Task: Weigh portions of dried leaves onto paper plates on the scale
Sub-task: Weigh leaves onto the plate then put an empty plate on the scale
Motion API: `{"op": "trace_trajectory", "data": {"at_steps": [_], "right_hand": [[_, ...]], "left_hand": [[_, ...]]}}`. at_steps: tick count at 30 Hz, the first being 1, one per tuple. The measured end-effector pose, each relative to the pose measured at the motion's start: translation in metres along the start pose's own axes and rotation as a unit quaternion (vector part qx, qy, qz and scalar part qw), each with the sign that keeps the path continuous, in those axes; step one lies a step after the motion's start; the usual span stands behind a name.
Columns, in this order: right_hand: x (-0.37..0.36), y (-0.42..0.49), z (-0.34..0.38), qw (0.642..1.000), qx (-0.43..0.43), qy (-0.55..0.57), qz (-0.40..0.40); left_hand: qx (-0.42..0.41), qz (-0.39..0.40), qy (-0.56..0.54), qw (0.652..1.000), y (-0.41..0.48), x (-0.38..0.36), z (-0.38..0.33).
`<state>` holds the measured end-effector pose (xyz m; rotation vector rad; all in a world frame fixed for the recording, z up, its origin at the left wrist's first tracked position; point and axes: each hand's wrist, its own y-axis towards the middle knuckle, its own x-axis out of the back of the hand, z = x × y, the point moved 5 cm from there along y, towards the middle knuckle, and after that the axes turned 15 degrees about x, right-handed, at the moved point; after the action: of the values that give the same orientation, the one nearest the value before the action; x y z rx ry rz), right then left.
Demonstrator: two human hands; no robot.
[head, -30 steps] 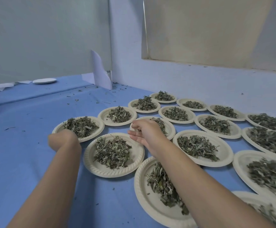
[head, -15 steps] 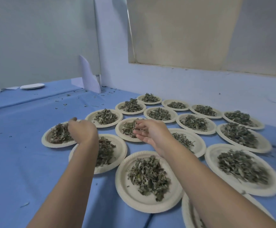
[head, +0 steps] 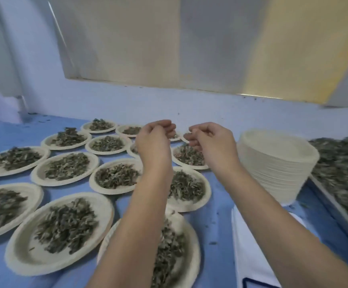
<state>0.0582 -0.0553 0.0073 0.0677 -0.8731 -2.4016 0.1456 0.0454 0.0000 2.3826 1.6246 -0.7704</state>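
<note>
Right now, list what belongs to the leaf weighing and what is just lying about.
Job: filled paper plates, stack of empty plates, tray of loose leaves.
Lying about: leaf crumbs on the blue cloth, beige wall panel.

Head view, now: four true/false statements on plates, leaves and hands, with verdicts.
1. The tall stack of empty white paper plates stands on the blue table cover, right of the left hand and the right hand. True.
2. Both hands lie flat on the cover. False: they are raised over it, fingers curled.
3. The round paper plates laid out on the cover are empty. False: each visible one holds a pile of dried green leaves.
4. The grey tray at the far right holds loose dried leaves. True.
</note>
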Motion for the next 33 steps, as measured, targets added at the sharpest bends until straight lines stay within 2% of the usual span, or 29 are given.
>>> {"op": "trace_trajectory", "data": {"at_steps": [2, 5, 8, 10, 14, 16, 22, 27, 33], "right_hand": [[0.039, 0.002, 0.000, 0.991, 0.060, -0.116, -0.023], [0.085, 0.002, -0.002, 0.946, 0.121, -0.302, -0.001], [0.116, 0.001, -0.016, 0.880, 0.111, -0.455, 0.073], [0.126, -0.002, -0.023, 0.847, 0.091, -0.511, 0.116], [0.126, -0.006, -0.022, 0.809, 0.117, -0.554, 0.154], [0.126, -0.006, -0.020, 0.802, 0.130, -0.563, 0.154], [0.126, -0.005, -0.021, 0.803, 0.133, -0.557, 0.166], [0.126, -0.004, -0.021, 0.810, 0.116, -0.550, 0.168], [0.123, -0.006, -0.022, 0.808, 0.139, -0.558, 0.130]], "left_hand": [[0.021, 0.028, -0.008, 0.999, -0.015, -0.026, 0.019], [0.054, 0.073, -0.011, 0.996, -0.035, -0.056, 0.044], [0.079, 0.106, -0.006, 0.991, -0.048, -0.075, 0.063], [0.083, 0.113, 0.005, 0.990, -0.053, -0.080, 0.070], [0.086, 0.113, 0.017, 0.990, -0.057, -0.083, 0.078], [0.083, 0.111, 0.022, 0.990, -0.057, -0.082, 0.079], [0.076, 0.107, 0.039, 0.991, -0.058, -0.082, 0.082], [0.102, 0.121, 0.037, 0.987, -0.060, -0.083, 0.086], [0.107, 0.125, 0.034, 0.986, -0.060, -0.082, 0.087]]}}
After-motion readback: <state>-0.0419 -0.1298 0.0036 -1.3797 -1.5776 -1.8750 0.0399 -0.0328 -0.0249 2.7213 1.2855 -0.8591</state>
